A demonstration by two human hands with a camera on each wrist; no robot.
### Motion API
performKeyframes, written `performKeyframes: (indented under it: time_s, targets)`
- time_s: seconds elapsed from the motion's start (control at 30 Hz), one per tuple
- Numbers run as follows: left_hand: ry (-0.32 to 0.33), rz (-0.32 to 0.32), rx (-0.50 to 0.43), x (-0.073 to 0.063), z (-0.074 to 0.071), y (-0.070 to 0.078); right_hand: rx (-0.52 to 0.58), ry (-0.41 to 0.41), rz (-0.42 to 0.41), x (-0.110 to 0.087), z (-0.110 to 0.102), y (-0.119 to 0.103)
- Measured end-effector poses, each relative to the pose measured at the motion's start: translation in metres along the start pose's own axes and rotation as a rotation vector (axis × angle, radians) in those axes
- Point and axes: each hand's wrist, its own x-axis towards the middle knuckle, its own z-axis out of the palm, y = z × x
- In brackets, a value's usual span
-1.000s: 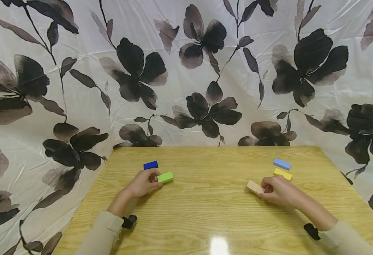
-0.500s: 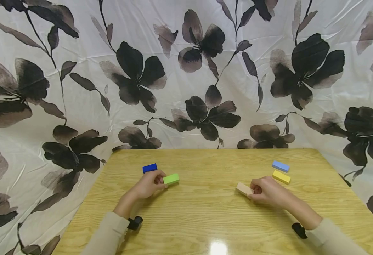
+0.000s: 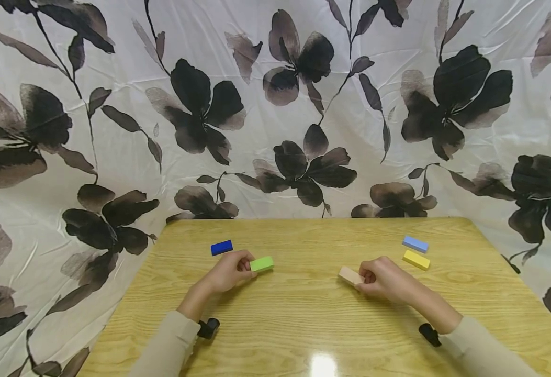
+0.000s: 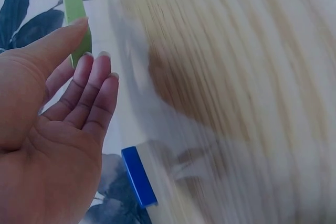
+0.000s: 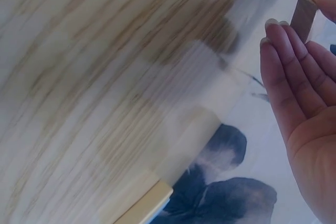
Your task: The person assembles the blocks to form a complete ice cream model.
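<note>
My left hand (image 3: 227, 272) pinches a lime-green block (image 3: 261, 264) by one end between thumb and fingers. In the left wrist view the green block (image 4: 76, 27) stands out past the thumb, while the other fingers are bent loosely below it. Facing it across the table, my right hand (image 3: 384, 280) pinches a plain wooden block (image 3: 350, 276) by its end. The right wrist view has this wooden block (image 5: 303, 18) between thumb and fingertips. A gap of bare tabletop lies between the two held blocks, which both appear slightly above the table.
A dark blue block (image 3: 221, 247) lies behind my left hand. Behind my right hand lie a yellow block (image 3: 416, 259) and a light blue block (image 3: 415, 243), close together. The wooden table (image 3: 303, 324) ends at a floral cloth (image 3: 256, 120) hanging behind.
Both hands have moved inward, the left with the green block to the right, the right with the wooden block to the left. The held blocks are closer together; the other blocks stay put.
</note>
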Motion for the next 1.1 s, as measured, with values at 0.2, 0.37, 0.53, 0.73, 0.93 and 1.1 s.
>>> performKeyframes:
  time_s: [0.2,0.37,0.53,0.73,0.93,1.1]
  targets:
    - [-0.014,0.005,0.0,0.006,0.005,0.004,-0.009,0.014,0.005,0.004,0.004,-0.002]
    - [-0.024,0.012,0.026,0.01,0.01,0.008,-0.003,0.03,0.002,0.008,0.007,-0.007]
    - [-0.029,0.018,0.034,0.015,0.015,0.015,-0.015,0.043,0.012,0.009,0.01,-0.012]
    - [-0.04,0.02,0.002,0.021,0.021,0.023,-0.024,0.05,0.018,0.013,0.016,-0.018]
    - [-0.053,0.037,-0.003,0.028,0.029,0.026,-0.006,0.034,0.032,0.019,0.021,-0.026]
    - [-0.054,0.038,-0.001,0.032,0.032,0.027,-0.01,0.013,0.034,0.023,0.025,-0.032]
